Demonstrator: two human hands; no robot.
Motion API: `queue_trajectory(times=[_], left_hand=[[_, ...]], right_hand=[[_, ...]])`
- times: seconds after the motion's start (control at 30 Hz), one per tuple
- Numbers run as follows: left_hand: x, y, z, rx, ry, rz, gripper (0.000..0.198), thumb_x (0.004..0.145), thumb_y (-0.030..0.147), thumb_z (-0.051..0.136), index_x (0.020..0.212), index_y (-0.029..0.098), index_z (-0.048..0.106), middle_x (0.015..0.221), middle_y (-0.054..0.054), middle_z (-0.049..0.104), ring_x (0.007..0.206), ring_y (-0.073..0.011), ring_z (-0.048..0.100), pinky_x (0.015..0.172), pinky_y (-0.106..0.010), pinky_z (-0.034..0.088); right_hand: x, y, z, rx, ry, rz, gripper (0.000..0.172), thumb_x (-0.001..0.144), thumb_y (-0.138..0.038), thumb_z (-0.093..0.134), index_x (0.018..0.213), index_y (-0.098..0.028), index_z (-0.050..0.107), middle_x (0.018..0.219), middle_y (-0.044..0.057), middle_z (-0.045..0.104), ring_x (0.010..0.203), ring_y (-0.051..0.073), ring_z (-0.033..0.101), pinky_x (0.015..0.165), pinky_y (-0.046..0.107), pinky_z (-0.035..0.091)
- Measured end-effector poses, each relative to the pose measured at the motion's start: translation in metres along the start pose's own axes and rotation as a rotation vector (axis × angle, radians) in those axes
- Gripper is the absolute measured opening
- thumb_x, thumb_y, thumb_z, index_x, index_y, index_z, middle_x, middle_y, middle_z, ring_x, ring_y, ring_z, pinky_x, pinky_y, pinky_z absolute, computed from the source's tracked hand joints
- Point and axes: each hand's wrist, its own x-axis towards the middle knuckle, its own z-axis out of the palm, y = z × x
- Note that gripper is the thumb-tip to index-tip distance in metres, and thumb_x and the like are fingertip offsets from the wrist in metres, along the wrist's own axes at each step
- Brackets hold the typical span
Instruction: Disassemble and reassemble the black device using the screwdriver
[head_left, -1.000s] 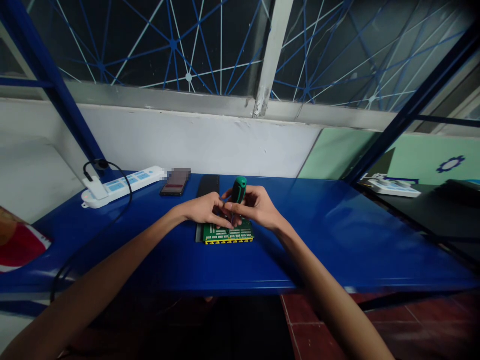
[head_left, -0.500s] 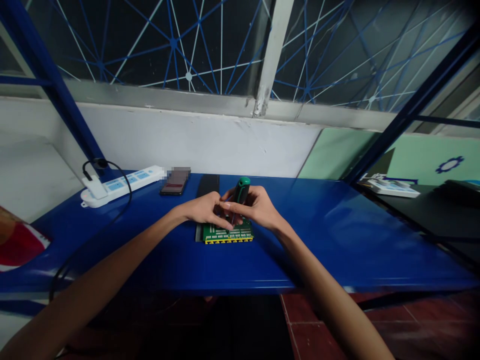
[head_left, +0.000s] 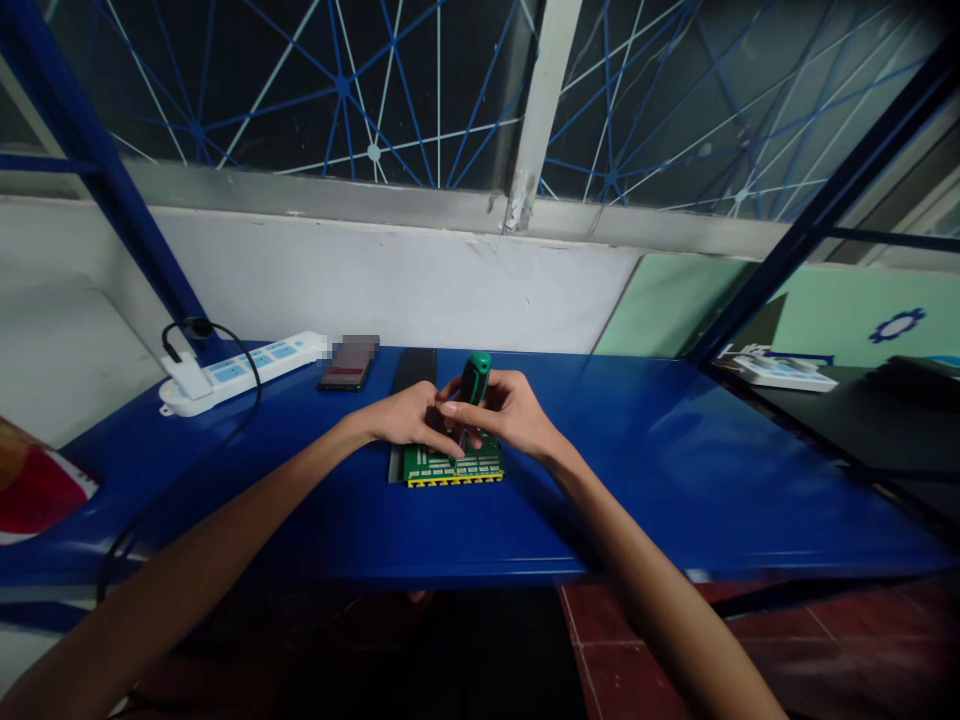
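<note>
A screwdriver (head_left: 475, 380) with a green and black handle stands nearly upright, its shaft pointing down at a green circuit board (head_left: 450, 466). My right hand (head_left: 517, 412) grips the screwdriver's handle between thumb and fingers. My left hand (head_left: 411, 414) is closed around the lower shaft area, thumb stretched toward the tip. Whatever lies between the left fingertips is hidden. The board lies flat on the blue table, with a yellow toothed strip (head_left: 455, 480) along its near edge. Both hands cover its far part, and the screwdriver's tip cannot be made out clearly.
A dark flat object (head_left: 415, 368) lies behind my hands. Further left are a phone (head_left: 349, 364) and a white power strip (head_left: 244, 372) with a black cable (head_left: 259, 385). A red and white item (head_left: 45, 490) sits at the left edge. Blue frame posts flank the table.
The screwdriver's handle has tipped slightly to the left and now stands more upright. Both hands stay in nearly the same place over the board.
</note>
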Motion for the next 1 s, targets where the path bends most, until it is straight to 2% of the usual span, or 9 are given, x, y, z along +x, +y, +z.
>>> queue_trajectory(times=[0.2,0.43,0.6,0.73,0.87,1.0], left_hand=[[-0.0019,-0.0025,-0.0015,-0.074,-0.078,-0.062,0.029,0.079,0.035,0.072,0.101,0.015,0.073,0.089,-0.009,0.072,0.06,-0.013,0.062,0.06,-0.029,0.051],[0.0006,-0.0063,0.0,-0.02,0.0,-0.055,0.026,0.072,0.034,0.079,0.09,0.015,0.075,0.092,-0.009,0.074,0.084,-0.0207,0.069,0.076,-0.035,0.053],[-0.0001,-0.0073,0.0009,-0.093,-0.045,-0.09,0.031,0.075,0.035,0.076,0.098,0.015,0.073,0.093,-0.01,0.074,0.081,-0.0219,0.07,0.071,-0.036,0.054],[0.0005,-0.009,0.0017,-0.06,-0.011,-0.057,0.027,0.073,0.035,0.078,0.091,0.015,0.075,0.093,-0.01,0.074,0.084,-0.0213,0.069,0.073,-0.034,0.052],[0.0013,-0.0081,0.0025,0.022,0.034,-0.081,0.032,0.071,0.039,0.079,0.092,0.014,0.074,0.084,-0.008,0.073,0.072,-0.0174,0.065,0.062,-0.027,0.047],[0.0004,-0.0052,-0.0007,0.113,0.043,-0.097,0.035,0.071,0.042,0.077,0.093,0.014,0.075,0.073,-0.006,0.07,0.062,-0.0137,0.058,0.054,-0.024,0.038]], right_hand=[[0.0002,0.0007,-0.0006,0.001,0.011,-0.032,0.025,0.074,-0.03,0.074,0.093,-0.015,0.07,0.058,-0.002,0.062,0.043,0.009,0.055,0.042,0.022,0.043],[0.0004,-0.0033,-0.0008,-0.049,0.05,-0.023,0.023,0.075,-0.032,0.074,0.088,-0.015,0.068,0.058,-0.002,0.062,0.041,0.008,0.054,0.039,0.021,0.041],[-0.0002,-0.0039,-0.0003,-0.049,0.05,-0.032,0.023,0.078,-0.035,0.07,0.09,-0.015,0.065,0.057,-0.003,0.061,0.042,0.009,0.055,0.04,0.021,0.042],[-0.0005,-0.0052,-0.0002,-0.078,0.074,-0.007,0.03,0.076,-0.038,0.072,0.096,-0.016,0.064,0.058,-0.003,0.06,0.041,0.009,0.055,0.038,0.021,0.041],[0.0001,-0.0046,0.0004,-0.11,0.114,-0.011,0.035,0.077,-0.041,0.071,0.099,-0.016,0.063,0.058,-0.003,0.059,0.039,0.009,0.054,0.037,0.021,0.038],[0.0019,-0.0014,-0.0001,-0.11,0.16,-0.041,0.034,0.081,-0.047,0.066,0.094,-0.017,0.061,0.057,-0.004,0.058,0.038,0.008,0.052,0.035,0.022,0.037]])
